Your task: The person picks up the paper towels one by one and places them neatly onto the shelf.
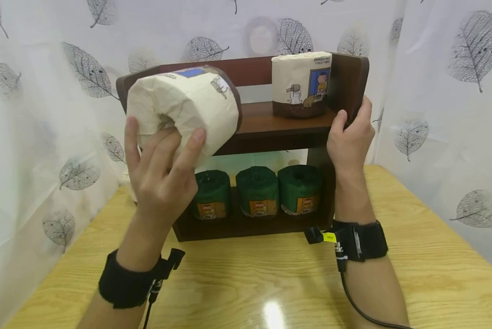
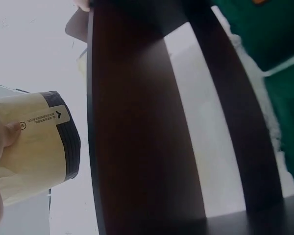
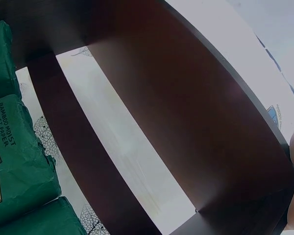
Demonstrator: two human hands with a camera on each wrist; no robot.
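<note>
My left hand (image 1: pixel 157 176) holds a cream toilet paper roll (image 1: pixel 213 112) up in front of the left part of a dark brown wooden shelf (image 1: pixel 251 128). The roll is tilted, its hollow core facing me, with fingers at the core. In the left wrist view, the roll's (image 2: pixel 44 147) dark brown band and a paper label show. My right hand (image 1: pixel 350 137) grips the front edge of the shelf's right side panel. Just left of that hand, a second cream roll (image 1: pixel 299 87) with cartoon print stands upright on the upper level.
Three green toilet paper rolls (image 1: pixel 257 192) stand in a row on the lower level. The shelf rests on a light wood table (image 1: pixel 246 278). Behind my left hand, a cream object (image 1: pixel 126 183) is mostly hidden. A white leaf-patterned curtain (image 1: pixel 155 27) surrounds the table.
</note>
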